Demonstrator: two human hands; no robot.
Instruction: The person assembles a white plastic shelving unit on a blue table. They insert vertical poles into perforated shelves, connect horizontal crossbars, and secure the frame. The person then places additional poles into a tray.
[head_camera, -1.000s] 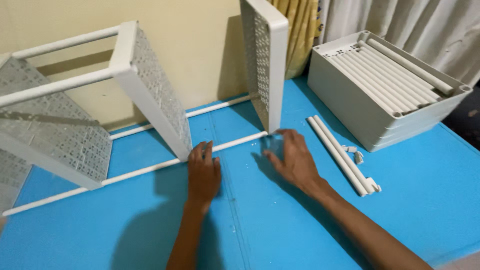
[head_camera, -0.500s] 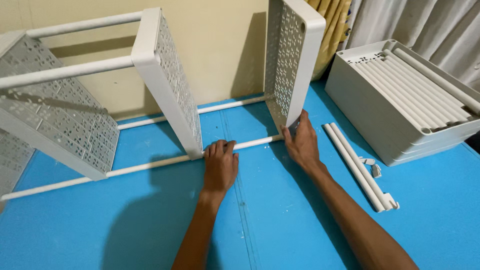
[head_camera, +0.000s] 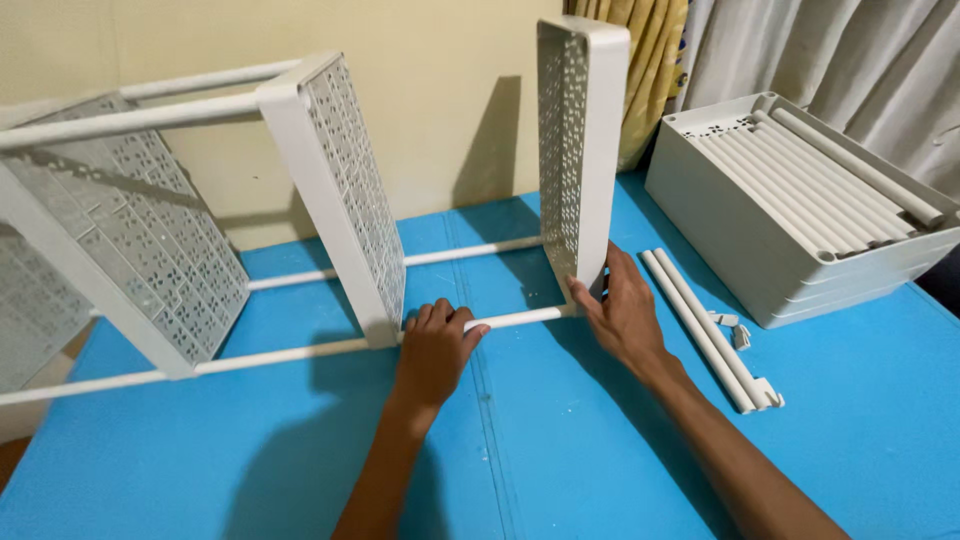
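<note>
The white plastic shelving rack with perforated panels (head_camera: 330, 190) lies on its side on the blue tabletop (head_camera: 560, 450), and I read that as the reason both hands work low, at the pole nearest me. My left hand (head_camera: 432, 352) is curled over the thin white connecting pole (head_camera: 500, 320), fingers pressed together and bent around it, thumb out to the side, just right of the middle perforated panel's corner; that looks like a steadying hold, keeping the pole from rolling or sliding out of its socket. My right hand (head_camera: 622, 312) has its fingers closed about the bottom corner of the upright end panel (head_camera: 580, 150), thumb at the joint where the pole meets the panel, fingertips behind the edge and mostly hidden, so I cannot tell how hard they press. The panel stands nearly vertical, apparently braced by that hand. Right of my right hand, near but not touching it, two loose white tubes (head_camera: 705, 330) lie side by side with small white plastic connectors (head_camera: 738, 332) beside them, within easy reach. Further right, well apart from the fingers, a stack of white trays holding more tubes (head_camera: 800, 200) sits against the curtains (head_camera: 860, 50).
</note>
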